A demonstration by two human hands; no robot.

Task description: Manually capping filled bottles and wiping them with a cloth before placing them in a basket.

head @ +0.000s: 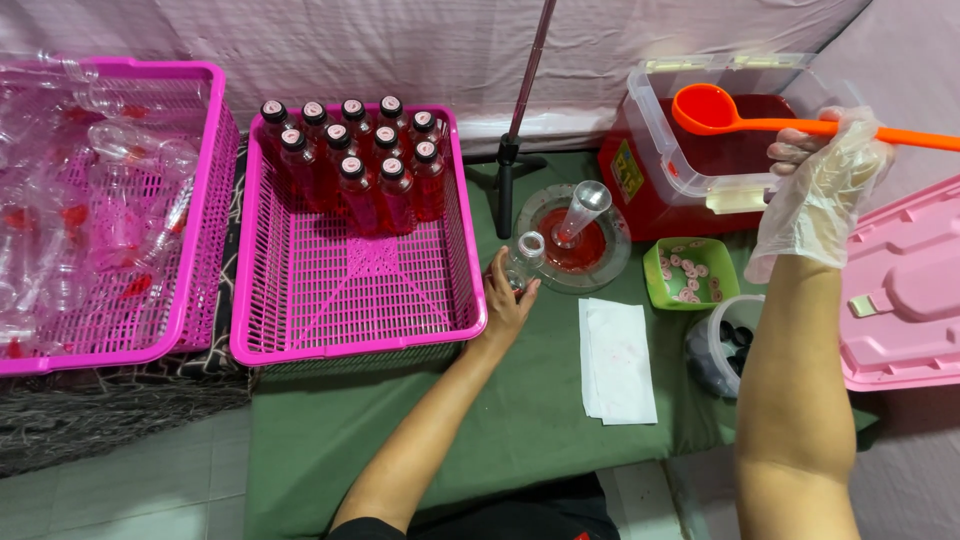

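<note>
1. Where the far left edge of the view begins, a pink basket [205,200] holds a heap of empty clear bottles [90,190], some with red caps.
2. Beside it, a second pink basket [460,300] carries a cluster of filled red bottles [365,160] with dark caps, standing upright in its far half; the near half is bare mesh.
3. Just right of that basket, the left hand [508,300] is wrapped around a small empty bottle [522,258], holding it upright on the green cloth [480,430].
4. Next to the bottle, a clear funnel [582,210] stands mouth down on a round dish [600,262] stained red.
5. Nearer the person, a folded white paper towel [618,365] lies on the cloth.
6. Further right sit a green bowl [655,280] of small round stickers and a clear tub [712,345] of dark caps.
7. Behind them, a clear box [650,130] is filled with red liquid.
8. Over that box, the gloved right hand [825,185] is closed on the handle of an orange ladle [705,108].
9. At the far right lies a pink lid [910,290].
</note>
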